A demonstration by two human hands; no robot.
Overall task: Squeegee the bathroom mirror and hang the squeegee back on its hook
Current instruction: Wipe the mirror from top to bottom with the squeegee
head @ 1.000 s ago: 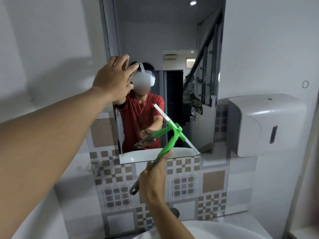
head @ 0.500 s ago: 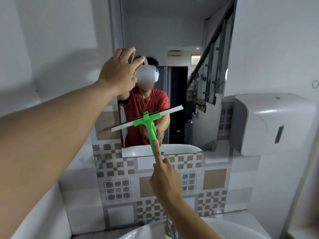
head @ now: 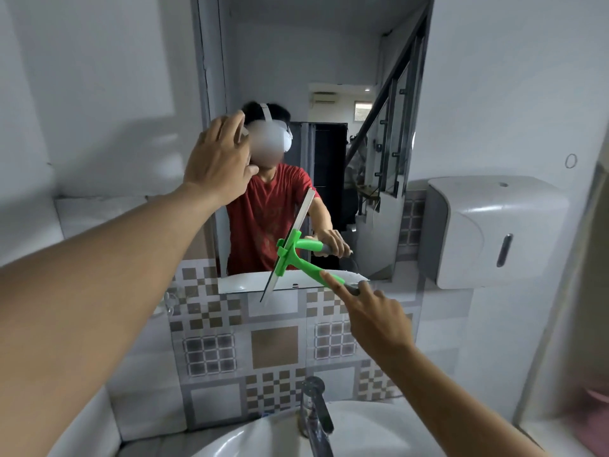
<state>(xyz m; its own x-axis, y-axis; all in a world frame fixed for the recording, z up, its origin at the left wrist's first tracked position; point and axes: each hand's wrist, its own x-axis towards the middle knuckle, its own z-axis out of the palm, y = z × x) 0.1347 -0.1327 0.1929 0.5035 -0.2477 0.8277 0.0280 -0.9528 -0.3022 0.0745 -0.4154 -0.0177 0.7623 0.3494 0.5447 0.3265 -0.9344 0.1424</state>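
Observation:
The bathroom mirror (head: 333,61) hangs on the wall above the patterned tiles. My right hand (head: 375,318) grips the handle of the green squeegee (head: 296,255), index finger stretched along it. The blade stands nearly upright, tilted, against the lower part of the mirror, its lower end past the mirror's bottom edge. My left hand (head: 219,166) is raised at the mirror's left edge with fingers spread, palm toward the glass, holding nothing. The mirror reflects a person in a red shirt. No hook is in view.
A white paper dispenser (head: 494,232) is mounted on the wall right of the mirror. Below me are a white sink (head: 263,437) and a chrome tap (head: 316,413). White walls close in on the left and right.
The squeegee blade has swung from nearly level to almost upright, and my right hand has moved right. My left hand stays at the mirror's left edge.

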